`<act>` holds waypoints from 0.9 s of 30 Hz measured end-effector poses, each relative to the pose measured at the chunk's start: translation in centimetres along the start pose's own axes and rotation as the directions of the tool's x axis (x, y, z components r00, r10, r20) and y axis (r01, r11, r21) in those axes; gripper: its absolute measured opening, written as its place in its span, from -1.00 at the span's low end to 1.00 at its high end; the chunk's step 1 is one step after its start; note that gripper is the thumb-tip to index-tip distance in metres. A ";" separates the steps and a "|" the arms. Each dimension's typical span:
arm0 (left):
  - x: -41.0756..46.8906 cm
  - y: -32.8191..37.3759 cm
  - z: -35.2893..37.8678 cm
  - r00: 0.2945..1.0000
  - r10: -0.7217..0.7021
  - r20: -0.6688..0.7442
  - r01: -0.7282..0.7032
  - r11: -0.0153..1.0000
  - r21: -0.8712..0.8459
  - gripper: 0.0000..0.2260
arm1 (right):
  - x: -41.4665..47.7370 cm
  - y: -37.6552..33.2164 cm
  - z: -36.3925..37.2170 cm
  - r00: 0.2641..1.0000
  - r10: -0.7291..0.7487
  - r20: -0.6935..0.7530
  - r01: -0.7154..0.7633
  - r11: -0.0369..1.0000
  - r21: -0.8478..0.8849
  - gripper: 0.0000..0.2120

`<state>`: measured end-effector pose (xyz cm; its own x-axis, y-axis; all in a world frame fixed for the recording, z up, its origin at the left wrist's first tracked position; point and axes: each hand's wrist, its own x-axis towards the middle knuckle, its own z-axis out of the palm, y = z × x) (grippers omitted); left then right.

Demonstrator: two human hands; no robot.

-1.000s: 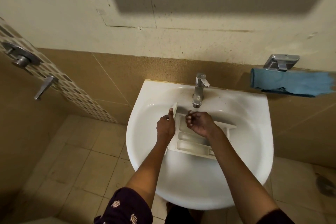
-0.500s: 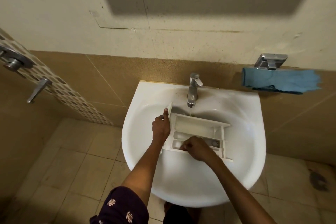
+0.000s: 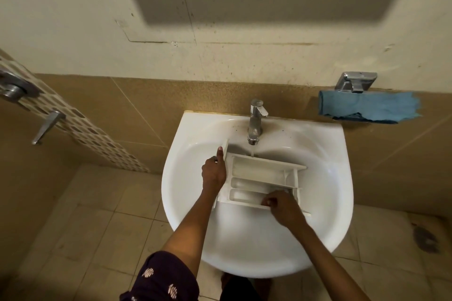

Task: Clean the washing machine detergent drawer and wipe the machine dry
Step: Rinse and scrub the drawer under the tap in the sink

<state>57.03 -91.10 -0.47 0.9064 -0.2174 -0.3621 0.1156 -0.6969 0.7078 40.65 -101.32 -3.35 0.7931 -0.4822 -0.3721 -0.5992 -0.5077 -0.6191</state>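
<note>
A stained cream wall (image 3: 73,19) tops tan tiles (image 3: 146,105) above a beige floor (image 3: 97,215).

A white sink (image 3: 338,178) is sitting under my left hand (image 3: 214,173) and right hand (image 3: 281,205), and its chrome tap (image 3: 255,120) is running water just beyond them. A metal lever (image 3: 47,126) is sticking out of the wall well left of my left hand. A dark stain (image 3: 425,239) is marking the floor tiles (image 3: 97,227) well right of my right hand.

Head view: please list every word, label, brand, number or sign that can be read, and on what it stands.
No text can be read in this view.
On the detergent drawer: no marking shows.
On the tap: no brand shows.
On the blue cloth: nothing.
On the sleeve: white motifs, too blurred to tell as letters.
</note>
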 end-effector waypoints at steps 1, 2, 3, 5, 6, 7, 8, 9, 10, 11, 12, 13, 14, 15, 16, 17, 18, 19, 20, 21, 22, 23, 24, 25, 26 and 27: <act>0.0 0.0 0.0 1.000 0.002 0.000 -0.002 1.000 0.001 -0.39 | 0.0 0.7 -0.5 0.999 0.041 -0.015 -0.042 0.999 -0.014 -0.77; 0.0 0.0 0.0 1.000 0.005 0.001 -0.005 1.000 0.001 -0.39 | 0.1 1.3 -0.9 0.997 0.069 -0.040 -0.071 0.996 -0.052 -0.79; 0.0 -0.1 0.0 1.000 0.007 0.003 -0.007 1.000 0.001 -0.38 | 0.0 1.7 -1.0 0.994 0.089 -0.062 -0.094 0.991 -0.094 -0.80; 0.0 -0.2 0.0 1.000 0.004 0.006 -0.004 1.000 0.000 -0.38 | -0.2 1.6 -0.6 0.994 0.067 -0.087 -0.079 0.987 -0.140 -0.78; 0.1 -0.2 0.1 1.000 0.002 0.008 -0.002 1.000 -0.002 -0.38 | -0.4 1.2 -0.1 0.996 0.021 -0.088 -0.032 0.991 -0.133 -0.77; 0.1 -0.2 0.1 1.000 0.002 0.008 -0.002 1.000 -0.002 -0.39 | -0.5 0.7 0.3 0.996 -0.030 -0.082 0.022 0.995 -0.093 -0.76; 0.1 -0.2 0.1 1.000 0.001 0.009 -0.001 1.000 -0.004 -0.39 | -0.6 0.5 0.9 0.995 -0.070 -0.073 0.067 0.997 -0.049 -0.76; 0.1 -0.1 0.1 1.000 0.002 0.009 -0.002 1.000 -0.004 -0.39 | -0.6 0.5 1.4 0.994 -0.085 -0.073 0.084 0.996 -0.018 -0.76; 0.1 -0.1 0.1 1.000 0.003 0.009 -0.003 1.000 -0.003 -0.38 | -0.7 0.5 1.5 0.992 -0.088 -0.089 0.089 0.996 0.009 -0.76; 0.0 -0.1 0.1 1.000 0.007 0.008 -0.007 1.000 0.001 -0.38 | -0.6 0.8 1.3 0.993 -0.059 -0.098 0.061 0.998 0.025 -0.74; 0.0 -0.1 0.1 1.000 0.008 0.006 -0.008 1.000 0.003 -0.38 | -0.6 1.1 0.8 0.994 -0.018 -0.107 0.021 0.999 0.033 -0.73; 0.0 -0.1 0.1 1.000 0.010 0.003 -0.010 1.000 0.005 -0.38 | -0.7 1.5 0.1 0.993 0.034 -0.113 -0.031 0.999 0.031 -0.72; -0.1 -0.1 0.1 1.000 0.010 0.001 -0.010 1.000 0.006 -0.39 | -0.9 1.9 -0.4 0.988 0.086 -0.128 -0.084 0.996 0.025 -0.72; -0.1 -0.1 0.1 1.000 0.010 -0.001 -0.010 1.000 0.007 -0.39 | -1.0 2.2 -0.9 0.980 0.138 -0.144 -0.138 0.990 0.013 -0.74; 0.0 -0.1 0.0 1.000 0.005 -0.003 -0.005 1.000 0.009 -0.39 | -1.0 2.3 -1.1 0.972 0.166 -0.167 -0.169 0.986 -0.004 -0.75; 0.0 -0.1 0.0 1.000 0.002 -0.004 -0.002 1.000 0.013 -0.39 | -1.0 1.9 -1.2 0.967 0.170 -0.188 -0.176 0.984 -0.014 -0.76; 0.1 -0.1 0.1 1.000 0.002 -0.001 -0.002 1.000 0.018 -0.39 | -0.9 1.6 -0.9 0.969 0.147 -0.199 -0.155 0.988 -0.025 -0.76; 0.0 -0.1 0.1 1.000 0.005 0.001 -0.005 1.000 0.019 -0.39 | -0.8 1.2 -0.4 0.977 0.109 -0.184 -0.117 0.993 -0.031 -0.76; 0.0 0.0 0.2 1.000 0.008 0.002 -0.008 1.000 0.018 -0.39 | -0.6 0.6 0.2 0.987 0.076 -0.144 -0.081 0.996 -0.029 -0.76; 0.0 0.0 0.2 1.000 0.013 0.001 -0.013 1.000 0.015 -0.39 | -0.6 0.1 0.6 0.995 0.057 -0.087 -0.060 0.998 -0.031 -0.75; -0.1 0.0 0.1 1.000 0.019 -0.002 -0.019 1.000 0.012 -0.39 | -0.7 -0.1 0.8 0.998 0.038 -0.052 -0.039 0.999 -0.029 -0.75; -0.1 -0.1 0.1 1.000 0.023 -0.006 -0.023 1.000 0.011 -0.39 | -0.8 -0.1 0.9 0.998 0.020 -0.061 -0.021 1.000 -0.017 -0.76; -0.1 -0.1 0.0 1.000 0.023 -0.007 -0.023 1.000 0.012 -0.39 | -0.8 0.3 0.9 0.994 0.019 -0.105 -0.018 1.000 0.011 -0.79; -0.1 -0.1 0.0 1.000 0.021 -0.005 -0.021 1.000 0.015 -0.39 | -1.0 0.8 0.5 0.987 0.050 -0.151 -0.044 0.998 0.042 -0.82; -0.1 0.0 0.0 1.000 0.019 -0.001 -0.019 1.000 0.017 -0.39 | -1.1 1.3 0.0 0.978 0.100 -0.182 -0.088 0.994 0.071 -0.83; -0.1 0.0 0.0 1.000 0.017 0.003 -0.017 1.000 0.016 -0.38 | -1.1 1.6 -0.5 0.970 0.157 -0.184 -0.143 0.986 0.083 -0.84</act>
<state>56.89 -91.12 -0.41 0.9069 -0.2314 -0.3520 0.0936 -0.7040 0.7040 38.79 -101.94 -3.57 0.6556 -0.6790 -0.3305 -0.6954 -0.3722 -0.6147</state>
